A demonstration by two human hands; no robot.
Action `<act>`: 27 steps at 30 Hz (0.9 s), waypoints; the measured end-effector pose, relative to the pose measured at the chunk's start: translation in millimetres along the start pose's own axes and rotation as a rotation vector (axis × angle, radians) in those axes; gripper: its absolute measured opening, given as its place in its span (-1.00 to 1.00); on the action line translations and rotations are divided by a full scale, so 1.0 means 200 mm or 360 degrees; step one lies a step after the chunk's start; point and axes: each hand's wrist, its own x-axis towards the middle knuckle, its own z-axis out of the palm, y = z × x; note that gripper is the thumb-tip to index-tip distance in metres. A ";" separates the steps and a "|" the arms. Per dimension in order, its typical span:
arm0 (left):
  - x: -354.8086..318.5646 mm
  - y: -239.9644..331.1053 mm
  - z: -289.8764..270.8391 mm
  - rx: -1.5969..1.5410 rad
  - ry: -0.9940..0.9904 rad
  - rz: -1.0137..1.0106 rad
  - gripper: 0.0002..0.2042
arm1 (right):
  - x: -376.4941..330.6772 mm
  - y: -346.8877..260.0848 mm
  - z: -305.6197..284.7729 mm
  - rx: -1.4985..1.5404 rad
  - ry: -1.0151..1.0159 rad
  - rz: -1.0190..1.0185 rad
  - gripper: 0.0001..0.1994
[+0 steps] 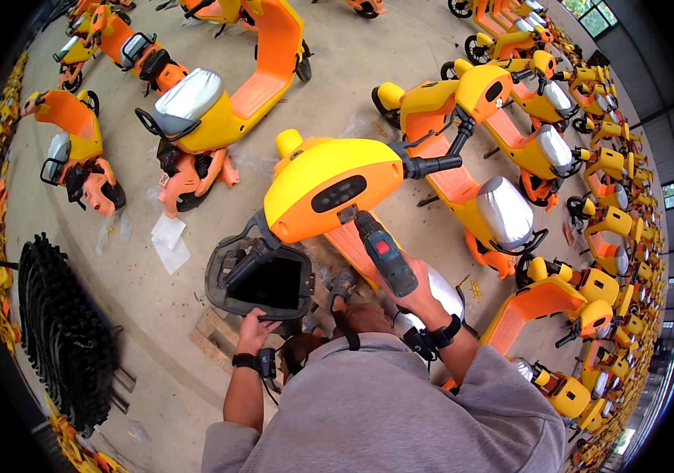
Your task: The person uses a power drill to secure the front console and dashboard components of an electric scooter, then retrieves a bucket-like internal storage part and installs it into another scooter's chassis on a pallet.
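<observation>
A yellow and orange electric scooter (329,189) stands right in front of me, its handlebar reaching out to both sides. My right hand (418,296) is closed round a dark cordless drill (385,254) with a red patch on its casing. The drill's front end is at the lower edge of the scooter's head cover, near a small bracket; whether it touches cannot be told. My left hand (253,329) grips the near rim of a black basket (217,277) below the left handlebar grip (246,266). Part of the scooter's deck and seat is hidden behind the drill and my arm.
Another scooter with a silver-covered seat (504,214) stands close on the right, and more fill the hall. A tall stack of black parts (65,331) stands at the left. White paper sheets (170,240) and a wooden pallet (215,339) lie on the floor.
</observation>
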 end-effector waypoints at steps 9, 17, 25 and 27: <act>0.02 -0.04 0.12 0.0068 -0.0037 -0.0067 -0.91 | 0.05 -0.01 -0.04 -0.0182 -0.0030 0.0015 -0.76; 0.03 -0.06 0.13 0.0011 -0.0032 -0.0079 -0.87 | 0.05 -0.06 -0.05 -0.0091 0.0020 -0.0052 -0.80; -0.06 -0.05 0.13 -0.0024 0.0084 -0.0058 -0.83 | 0.02 0.00 0.00 0.0172 0.0058 -0.0017 -0.77; -0.07 -0.06 0.11 -0.0024 0.0092 -0.0057 -0.82 | 0.01 0.00 0.01 0.0232 0.0095 0.0010 -0.78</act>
